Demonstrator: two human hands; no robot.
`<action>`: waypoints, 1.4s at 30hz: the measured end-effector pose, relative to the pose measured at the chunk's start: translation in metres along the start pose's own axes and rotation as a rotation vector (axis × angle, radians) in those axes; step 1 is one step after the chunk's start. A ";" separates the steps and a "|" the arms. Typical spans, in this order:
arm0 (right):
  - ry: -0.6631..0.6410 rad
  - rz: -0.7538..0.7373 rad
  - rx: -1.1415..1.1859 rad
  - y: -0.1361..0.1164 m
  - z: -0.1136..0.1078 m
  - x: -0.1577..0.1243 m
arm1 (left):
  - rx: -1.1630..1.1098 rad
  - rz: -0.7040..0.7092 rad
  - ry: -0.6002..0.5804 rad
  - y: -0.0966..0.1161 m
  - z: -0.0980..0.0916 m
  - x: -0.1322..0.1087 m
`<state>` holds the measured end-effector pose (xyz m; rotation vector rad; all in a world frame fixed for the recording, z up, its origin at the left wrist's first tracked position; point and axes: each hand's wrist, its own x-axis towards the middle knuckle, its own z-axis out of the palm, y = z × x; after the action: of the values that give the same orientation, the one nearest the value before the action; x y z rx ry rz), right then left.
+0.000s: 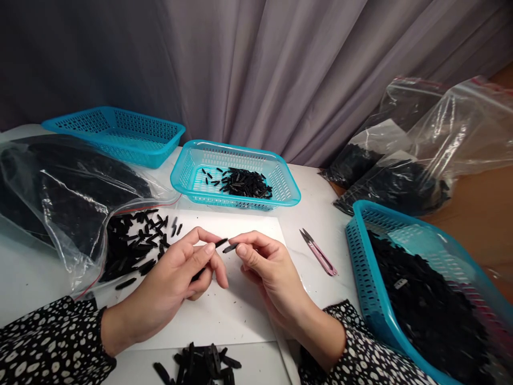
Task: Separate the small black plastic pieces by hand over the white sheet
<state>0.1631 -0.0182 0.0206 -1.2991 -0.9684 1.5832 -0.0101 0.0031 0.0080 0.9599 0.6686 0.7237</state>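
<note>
My left hand (182, 272) is closed in a pinch on a thin black plastic strip (220, 243) whose tip pokes out past the thumb. My right hand (264, 264) pinches a second small black piece (230, 248) between thumb and forefinger. The two tips nearly meet above a white sheet (224, 315) on the table. Left of my hands lies a loose heap of black pieces (134, 243) spilling from a clear bag (60, 198). Another small pile of black pieces (200, 366) lies at the near edge.
A turquoise basket (286, 182) behind the sheet holds some black pieces. An empty turquoise basket (112, 133) stands at far left. A third basket (360, 256) at right is full of black pieces. Pink thread snips (318, 252) lie beside it. Two clear bags (425, 155) sit at back right.
</note>
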 end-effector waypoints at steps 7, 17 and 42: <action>-0.081 -0.010 0.146 -0.002 0.000 -0.002 | 0.019 -0.026 0.016 0.002 0.005 -0.002; -0.055 0.074 -0.019 0.003 0.004 -0.002 | -0.027 -0.087 -0.063 0.003 0.005 -0.002; -0.025 0.028 0.113 0.001 0.003 -0.001 | -0.036 -0.018 0.164 -0.004 -0.004 0.004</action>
<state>0.1603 -0.0199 0.0207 -1.2224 -0.8668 1.6552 -0.0096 0.0069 0.0022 0.8670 0.8040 0.8021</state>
